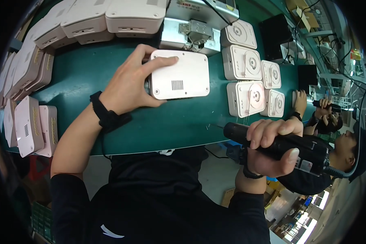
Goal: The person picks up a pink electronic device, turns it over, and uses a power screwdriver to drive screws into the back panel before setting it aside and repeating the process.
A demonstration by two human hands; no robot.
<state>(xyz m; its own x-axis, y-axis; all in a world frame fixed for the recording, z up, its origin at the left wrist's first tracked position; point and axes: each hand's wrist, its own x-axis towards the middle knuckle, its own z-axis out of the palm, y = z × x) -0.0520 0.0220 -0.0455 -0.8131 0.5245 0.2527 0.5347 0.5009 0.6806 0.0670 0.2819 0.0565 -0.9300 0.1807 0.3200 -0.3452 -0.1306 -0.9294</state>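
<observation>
My left hand grips a white plastic device housing by its left end, index finger lying across the top face. Small round screw holes show near its corners, and a dark slotted vent sits near its front side. In my right hand is a black corded electric screwdriver, fingers wrapped round its body. Its thin bit points left, over the table's front part, apart from the housing. A cable leaves the screwdriver's right end.
Silver metal screw-feeder equipment stands behind the housing. White housings are stacked along the back left, with others at the left edge. Several white units with round parts lie right on the green table. A co-worker works at the far right.
</observation>
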